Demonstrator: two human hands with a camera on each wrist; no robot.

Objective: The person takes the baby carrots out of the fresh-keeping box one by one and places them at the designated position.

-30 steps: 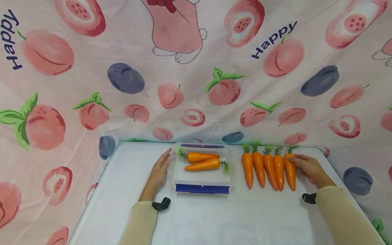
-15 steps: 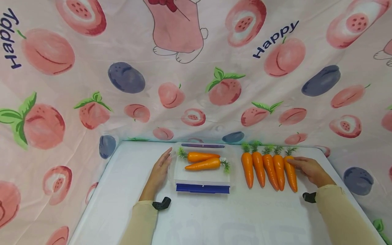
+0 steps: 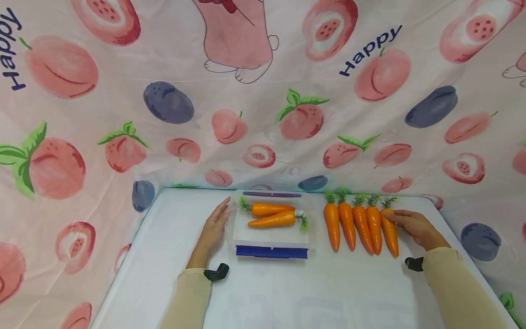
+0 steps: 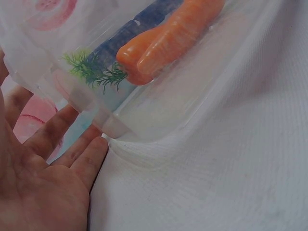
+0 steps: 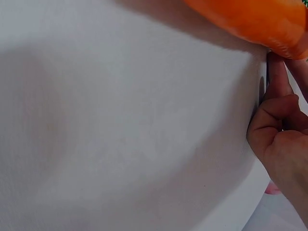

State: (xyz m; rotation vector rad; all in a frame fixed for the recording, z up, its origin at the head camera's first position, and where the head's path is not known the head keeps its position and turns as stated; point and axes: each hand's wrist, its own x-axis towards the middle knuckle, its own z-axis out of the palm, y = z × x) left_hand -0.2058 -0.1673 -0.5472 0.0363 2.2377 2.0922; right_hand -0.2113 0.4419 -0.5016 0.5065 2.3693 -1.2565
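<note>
A clear plastic box (image 3: 271, 238) with blue clip flaps stands at mid-table, two orange carrots (image 3: 273, 220) with green tops lying inside. My left hand (image 3: 214, 224) rests against the box's left side; in the left wrist view its extended fingers (image 4: 91, 161) touch the clear wall. To the right of the box, several carrots (image 3: 347, 227) lie side by side with their tops toward the back. With thumb and fingers, my right hand (image 3: 415, 227) pinches the rightmost carrot (image 3: 390, 235) near its top. The right wrist view shows that hand's lower fingers curled beside the carrot (image 5: 255, 21).
A white table (image 3: 320, 292) bears everything, and its back edge meets a fruit-printed cloth (image 3: 255, 114) that hangs behind and at both sides. Black wrist cameras (image 3: 217, 272) sit at the sleeve cuffs.
The rightmost carrot has turned slightly: its top went left, toward the neighbouring carrot, and its tip a little right. My right hand's fingers shifted slightly with it. The left hand stayed at the box.
</note>
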